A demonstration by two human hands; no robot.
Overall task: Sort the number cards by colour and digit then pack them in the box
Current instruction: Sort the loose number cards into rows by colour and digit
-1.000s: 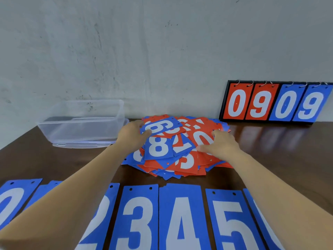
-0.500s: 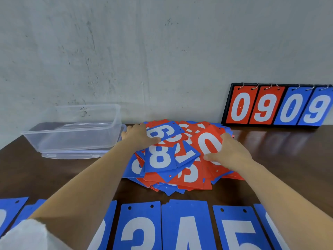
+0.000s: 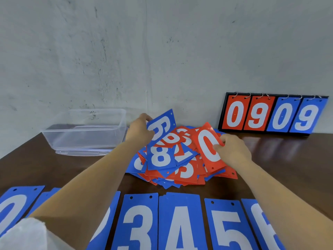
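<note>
Left hand (image 3: 139, 131) pinches a blue card (image 3: 162, 123) by its left edge, thumb on the printed face, fingers behind. Card is up off the pile, tilted, digit reads 6 or 9, cannot tell which way up. Its lower end overlaps the blue 8 card (image 3: 160, 156) on top of the pile.

Right hand (image 3: 234, 150) grips a red 0 card (image 3: 207, 147) by its right edge, thumb on the white digit, other fingers curled round behind. Card is tilted, near end down on the pile, far end raised.

Pile (image 3: 180, 170) of mixed red and blue number cards sits mid-table between the two hands, messy, overlapping, many digits partly hidden.

Near edge: row of blue cards flat side by side, 0 (image 3: 14, 204) at far left, then 3 (image 3: 138, 222), 4 (image 3: 180, 222), 5 (image 3: 227, 226), a 6 (image 3: 261, 222) partly cut off by the right forearm. Cards between 0 and 3 mostly hidden under the left forearm.

Clear plastic box (image 3: 86, 130) at back left against the wall, open, nothing visible inside, standing on its lid (image 3: 81, 152). Just left of the left hand, apart from the pile.

Black flip scoreboard (image 3: 270, 114) leans at the wall back right, showing red 0 9, blue 0 9.

Dark brown wooden table (image 3: 279, 159). White sleeve (image 3: 23, 235) at the bottom left corner
</note>
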